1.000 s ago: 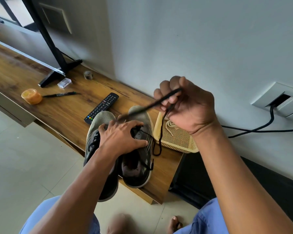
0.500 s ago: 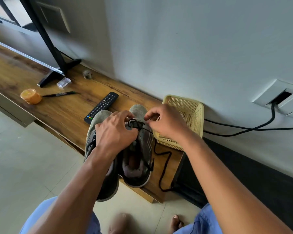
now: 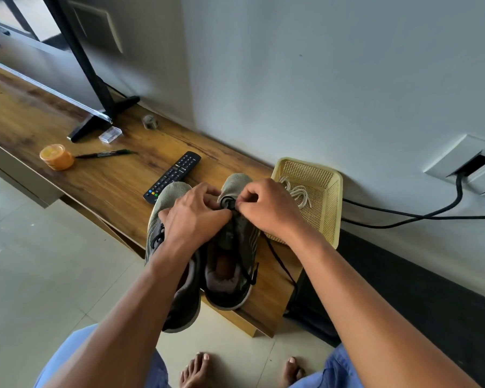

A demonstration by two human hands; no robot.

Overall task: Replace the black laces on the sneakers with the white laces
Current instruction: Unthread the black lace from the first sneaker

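Note:
Two grey-green sneakers stand side by side at the front edge of a wooden shelf (image 3: 118, 189), toes to the wall. My left hand (image 3: 192, 219) lies over the left sneaker (image 3: 167, 197) and its fingers hold the front of the right sneaker (image 3: 235, 253). My right hand (image 3: 266, 211) pinches the black lace (image 3: 277, 259) at the front eyelets of the right sneaker. The loose end of that lace trails over the shelf's right edge. The white laces (image 3: 298, 193) lie in a yellow mesh basket (image 3: 329, 203) against the wall.
A black remote (image 3: 172, 176) lies just beyond the sneakers. Further left are a pen (image 3: 104, 154), an orange tub (image 3: 56, 157), a clear block (image 3: 110, 134) and a TV stand foot (image 3: 101, 119). A black cable (image 3: 420, 214) runs from a wall outlet (image 3: 472, 163). My bare feet are on the tiled floor.
My right hand came down from its raised pull on the black lace to the front eyelets of the right sneaker. The lace's loose end now hangs over the shelf edge.

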